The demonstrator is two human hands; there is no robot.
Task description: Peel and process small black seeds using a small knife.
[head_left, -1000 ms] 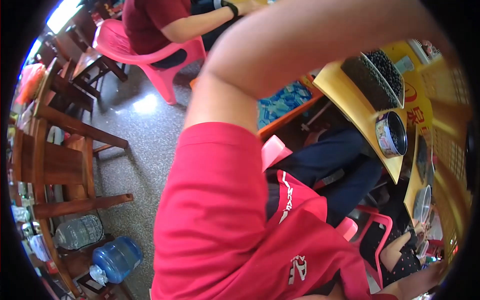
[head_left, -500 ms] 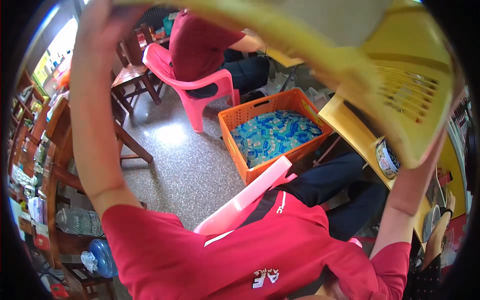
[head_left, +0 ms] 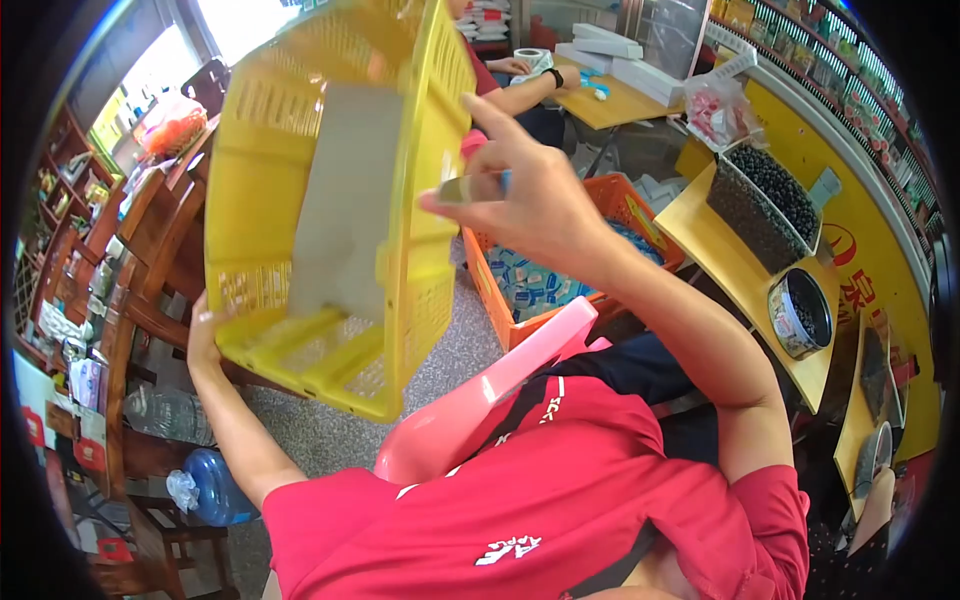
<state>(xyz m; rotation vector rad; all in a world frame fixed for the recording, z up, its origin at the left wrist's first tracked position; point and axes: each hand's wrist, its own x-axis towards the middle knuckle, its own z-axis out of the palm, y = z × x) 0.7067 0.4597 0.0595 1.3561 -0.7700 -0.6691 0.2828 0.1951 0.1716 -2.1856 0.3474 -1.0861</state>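
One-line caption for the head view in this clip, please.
A tilted yellow basket between the left hand and right hand, with an orange crate of blue packets beyond.

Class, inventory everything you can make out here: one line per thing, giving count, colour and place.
yellow crate: one, yellow, raised left of centre
orange crate: one, orange, near centre
packets: many, blue and white, inside orange crate
pink chair: at least one, pink, beside the person
tables: at least three, tan, far side and right
bin: one, dark contents, right
round tin: one, multicoloured, beside bin
bottles: two, blue and clear, lower left
co-worker: one, dark-red sleeve, far table
shirt: one, red, bottom
left hand: one, crate's lower left
right hand: one, crate's right; grip unclear
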